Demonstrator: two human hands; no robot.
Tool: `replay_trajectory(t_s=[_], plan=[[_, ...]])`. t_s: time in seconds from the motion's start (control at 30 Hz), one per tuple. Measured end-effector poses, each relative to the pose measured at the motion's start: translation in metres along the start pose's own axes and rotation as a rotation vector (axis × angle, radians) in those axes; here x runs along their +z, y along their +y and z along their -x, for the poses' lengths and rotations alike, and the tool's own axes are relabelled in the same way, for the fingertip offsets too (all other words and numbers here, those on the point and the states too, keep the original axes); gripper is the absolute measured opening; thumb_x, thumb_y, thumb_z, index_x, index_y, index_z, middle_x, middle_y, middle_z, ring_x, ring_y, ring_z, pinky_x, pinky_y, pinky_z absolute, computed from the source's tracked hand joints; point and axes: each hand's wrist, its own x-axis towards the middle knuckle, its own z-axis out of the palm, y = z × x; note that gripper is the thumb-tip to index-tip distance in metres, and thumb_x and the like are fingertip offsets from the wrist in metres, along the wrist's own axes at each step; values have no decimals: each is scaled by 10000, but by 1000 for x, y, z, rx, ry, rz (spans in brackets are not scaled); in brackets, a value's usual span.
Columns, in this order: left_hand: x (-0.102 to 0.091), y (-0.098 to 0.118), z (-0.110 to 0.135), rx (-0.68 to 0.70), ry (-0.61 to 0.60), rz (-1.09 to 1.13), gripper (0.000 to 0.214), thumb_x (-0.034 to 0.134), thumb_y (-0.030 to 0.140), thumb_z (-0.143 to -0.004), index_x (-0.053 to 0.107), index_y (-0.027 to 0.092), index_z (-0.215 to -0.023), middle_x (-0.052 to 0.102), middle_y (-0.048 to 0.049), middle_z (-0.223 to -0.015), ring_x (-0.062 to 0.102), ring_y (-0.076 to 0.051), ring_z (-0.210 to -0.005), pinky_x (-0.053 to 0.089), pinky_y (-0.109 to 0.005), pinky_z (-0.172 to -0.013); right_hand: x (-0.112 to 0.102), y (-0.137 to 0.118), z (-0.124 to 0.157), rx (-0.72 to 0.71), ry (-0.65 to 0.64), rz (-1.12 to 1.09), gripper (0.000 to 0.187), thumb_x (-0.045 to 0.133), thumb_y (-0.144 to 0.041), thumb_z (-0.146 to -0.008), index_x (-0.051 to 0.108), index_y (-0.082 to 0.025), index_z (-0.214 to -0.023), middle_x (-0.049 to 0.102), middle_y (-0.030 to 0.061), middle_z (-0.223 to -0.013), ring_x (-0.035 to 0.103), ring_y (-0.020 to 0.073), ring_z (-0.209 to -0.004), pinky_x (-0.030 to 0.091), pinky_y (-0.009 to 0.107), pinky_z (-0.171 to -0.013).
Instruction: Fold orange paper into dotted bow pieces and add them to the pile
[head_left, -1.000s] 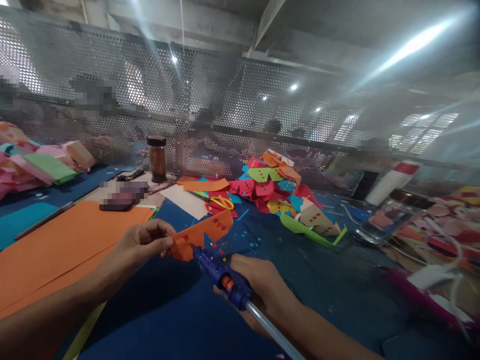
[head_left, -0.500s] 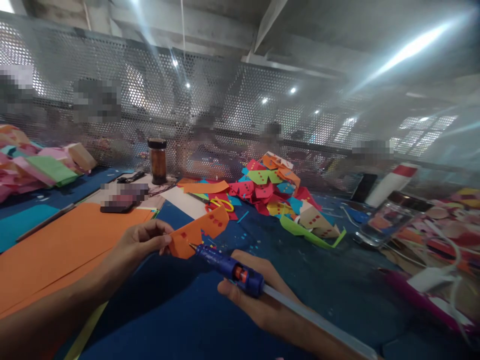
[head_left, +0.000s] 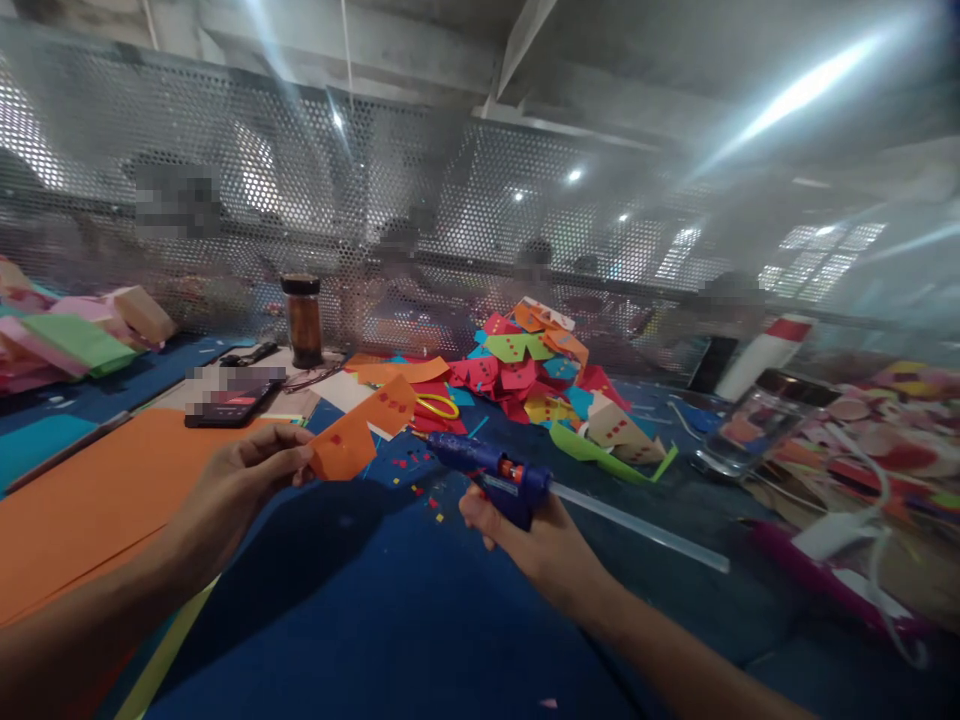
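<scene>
Between the thumb and fingers of my left hand (head_left: 259, 465) is an orange paper cutout (head_left: 349, 452) with a notched edge and small red squares, held above the table. My right hand (head_left: 536, 545) is wrapped round the handle of a blue glue gun (head_left: 480, 465). A long clear glue stick (head_left: 637, 525) sticks out of the gun's back end. The nozzle points left, near the cutout but apart from it. Small red and yellow paper squares lie scattered on the blue table (head_left: 360, 620) below.
Large orange sheets (head_left: 97, 510) lie at left, with a phone (head_left: 232, 400) behind them. A brown-filled jar (head_left: 304, 325), yellow-handled scissors (head_left: 439, 405) and a pile of colored cutouts (head_left: 517, 375) stand further back. At right are a glass jar (head_left: 761, 425) and a magenta tool (head_left: 810, 565).
My right hand has drawn the glue gun right, off the orange cutout. My left hand has shifted the cutout slightly up and left. The camera view has turned a little.
</scene>
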Motion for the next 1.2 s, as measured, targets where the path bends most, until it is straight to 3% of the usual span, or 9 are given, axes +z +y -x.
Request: replay_trajectory(t_s=[0.3,0.47,0.63,0.8,1.07,1.2], plan=[[0,5,2,1,57,32,319,867,307,-619,710,175,-864,683,19,-745,539,-93,-567,421,-203,-511,-2,5,-3,-1,1,-34,339,618,-542,-869,616,-217,-771,602,-1,-649,569,159,-630,468,293,-577],[1,5,3,21,69,36,286,863,284,-616,714,166,-830,698,7,-762,549,-99,-585,440,-214,-544,-2,8,-4,-14,11,-40,334,627,-556,-863,640,-222,-843,633,3,-704,571,156,-627,488,306,-596],[0,2,0,39,88,54,288,880,272,-588,717,169,-802,680,28,-735,541,-96,-604,450,-204,-568,-4,8,-6,-54,34,27,301,623,-516,-874,634,-232,-777,612,3,-647,600,190,-694,509,340,-663],[-3,0,-3,43,98,71,279,881,273,-590,709,167,-782,687,26,-760,547,-93,-615,459,-193,-571,-6,15,-10,-58,35,72,267,626,-486,-881,656,-230,-811,619,8,-660,590,189,-664,503,336,-630],[-6,0,-6,-25,137,87,272,848,222,-573,712,179,-805,695,16,-715,605,-128,-645,503,-195,-579,-18,24,-28,41,-122,86,336,636,-466,-879,605,-180,-704,628,17,-658,571,138,-570,464,274,-564],[-9,-3,-9,-32,133,78,296,845,231,-577,717,178,-838,700,17,-708,586,-110,-610,493,-175,-552,-23,27,-28,103,-220,76,322,649,-467,-871,631,-174,-739,649,27,-667,599,151,-586,473,270,-556]])
